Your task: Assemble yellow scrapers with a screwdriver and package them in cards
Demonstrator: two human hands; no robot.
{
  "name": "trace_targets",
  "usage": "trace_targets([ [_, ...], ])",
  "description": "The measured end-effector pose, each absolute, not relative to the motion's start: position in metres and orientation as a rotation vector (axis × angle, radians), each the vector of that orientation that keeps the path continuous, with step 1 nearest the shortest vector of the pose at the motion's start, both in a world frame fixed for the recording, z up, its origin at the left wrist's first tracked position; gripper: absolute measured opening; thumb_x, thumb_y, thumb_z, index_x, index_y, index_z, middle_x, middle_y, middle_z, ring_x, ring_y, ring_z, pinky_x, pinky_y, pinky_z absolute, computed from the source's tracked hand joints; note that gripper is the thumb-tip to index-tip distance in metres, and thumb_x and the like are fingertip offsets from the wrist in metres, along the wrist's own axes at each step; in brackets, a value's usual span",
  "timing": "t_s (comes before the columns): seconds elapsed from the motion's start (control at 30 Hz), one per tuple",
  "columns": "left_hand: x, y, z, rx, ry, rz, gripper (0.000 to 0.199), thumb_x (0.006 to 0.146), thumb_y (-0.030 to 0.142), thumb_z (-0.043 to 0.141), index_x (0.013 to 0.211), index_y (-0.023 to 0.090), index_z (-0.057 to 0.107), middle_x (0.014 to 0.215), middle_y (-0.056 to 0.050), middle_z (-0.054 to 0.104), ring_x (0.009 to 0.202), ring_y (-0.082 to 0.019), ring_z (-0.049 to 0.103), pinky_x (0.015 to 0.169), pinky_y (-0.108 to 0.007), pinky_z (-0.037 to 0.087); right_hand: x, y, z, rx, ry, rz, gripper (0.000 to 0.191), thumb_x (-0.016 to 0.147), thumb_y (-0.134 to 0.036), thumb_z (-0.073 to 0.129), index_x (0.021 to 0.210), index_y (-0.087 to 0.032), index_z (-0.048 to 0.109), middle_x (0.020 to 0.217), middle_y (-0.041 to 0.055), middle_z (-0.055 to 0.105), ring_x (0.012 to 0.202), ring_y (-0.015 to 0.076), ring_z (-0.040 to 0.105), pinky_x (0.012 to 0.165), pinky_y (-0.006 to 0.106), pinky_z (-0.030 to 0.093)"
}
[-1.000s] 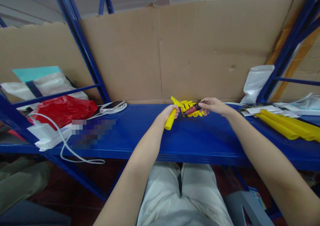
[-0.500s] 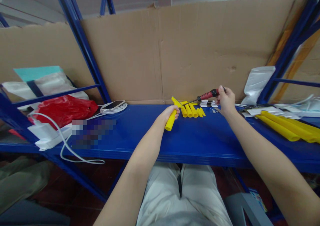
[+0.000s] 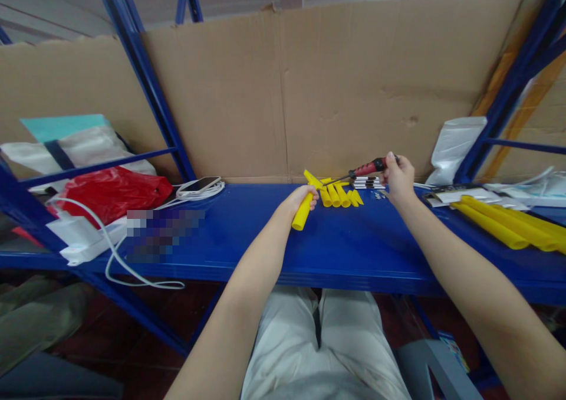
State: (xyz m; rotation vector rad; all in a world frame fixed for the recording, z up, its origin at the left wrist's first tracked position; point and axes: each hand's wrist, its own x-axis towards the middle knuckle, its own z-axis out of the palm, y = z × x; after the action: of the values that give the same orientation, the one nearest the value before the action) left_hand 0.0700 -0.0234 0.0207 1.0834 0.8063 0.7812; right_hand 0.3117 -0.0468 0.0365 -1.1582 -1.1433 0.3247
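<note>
My left hand (image 3: 304, 198) is closed around a yellow tube (image 3: 301, 216), whose open round end points toward me. Beyond the fingers a narrower yellow piece (image 3: 312, 179) sticks out; whether it is one part with the tube I cannot tell. My right hand (image 3: 398, 179) grips the end of a screwdriver (image 3: 367, 168) with a red and black handle. Its thin shaft slants down to the left, and the tip meets the yellow piece just past my left hand. Several short yellow tubes (image 3: 336, 196) lie beside it on the blue shelf (image 3: 247, 223).
Small metal bits (image 3: 379, 195) and white rods (image 3: 367, 182) lie near my right hand. Long yellow tubes (image 3: 508, 226) rest at the right. To the left are a phone (image 3: 201, 184) on a coiled white cable, a red bag (image 3: 117, 190) and a power strip (image 3: 88, 249). Cardboard (image 3: 354, 87) stands behind.
The screwdriver's tip has shifted very slightly left along the yellow piece. Both hands keep their grips in nearly the same place.
</note>
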Motion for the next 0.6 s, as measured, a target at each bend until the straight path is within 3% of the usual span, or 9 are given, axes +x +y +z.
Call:
trace_targets([
  [0.37,0.0714,-0.0259,0.0238,1.110,0.832,0.769,0.016,0.064,0.006,0.040,0.068,0.021,0.037,0.045,0.005,0.037,0.030,-0.007,0.029,0.031,-0.018,0.023,0.3101,-0.0477,0.0373,-1.165,-1.096,0.340,0.058,0.077,-0.077,0.040,0.099,-0.025,0.047,0.061,-0.0022,0.044,0.049,0.0148,0.047,0.047,0.030,0.038],
  [0.6,0.0712,-0.0243,0.0222,1.094,0.819,0.779,0.015,0.064,0.006,0.041,0.068,0.020,0.039,0.046,0.005,0.037,0.030,-0.007,0.029,0.031,-0.018,0.023,0.3153,-0.0418,0.0324,-1.131,-1.157,0.314,0.066,0.073,-0.082,0.039,0.103,-0.024,0.049,0.062,-0.0013,0.046,0.051,0.0167,0.049,0.047,0.031,0.039],
])
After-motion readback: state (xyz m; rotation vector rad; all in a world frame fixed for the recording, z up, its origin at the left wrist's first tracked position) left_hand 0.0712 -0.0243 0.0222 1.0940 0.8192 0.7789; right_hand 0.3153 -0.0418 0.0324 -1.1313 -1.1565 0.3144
